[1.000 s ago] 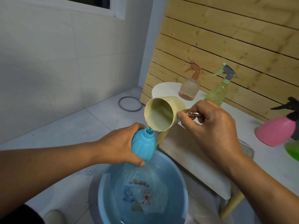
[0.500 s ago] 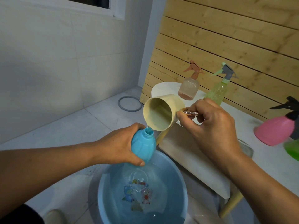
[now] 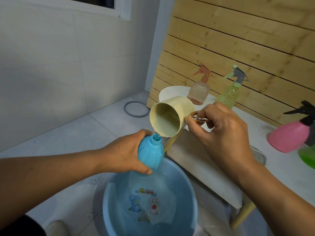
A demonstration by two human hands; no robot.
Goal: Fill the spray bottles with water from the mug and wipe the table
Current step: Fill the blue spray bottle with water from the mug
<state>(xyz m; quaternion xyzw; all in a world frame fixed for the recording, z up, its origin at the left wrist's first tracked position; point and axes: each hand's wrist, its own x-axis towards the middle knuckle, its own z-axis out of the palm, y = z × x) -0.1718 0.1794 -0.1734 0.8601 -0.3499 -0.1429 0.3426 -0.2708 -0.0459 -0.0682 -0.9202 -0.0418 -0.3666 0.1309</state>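
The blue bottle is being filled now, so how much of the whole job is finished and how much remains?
Done: cannot tell; no bottle is clearly full. In hand: the left hand holds the uncapped blue bottle over the basin, the right hand tips the mug into it. Left: the table is not wiped.

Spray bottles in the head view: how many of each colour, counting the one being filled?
Blue bottle, no sprayer head, held in the left hand: 1
Peach bottle: 1
Light green bottle: 1
Pink bottle: 1
Bright green bottle, cut by the frame edge: 1
Total: 5
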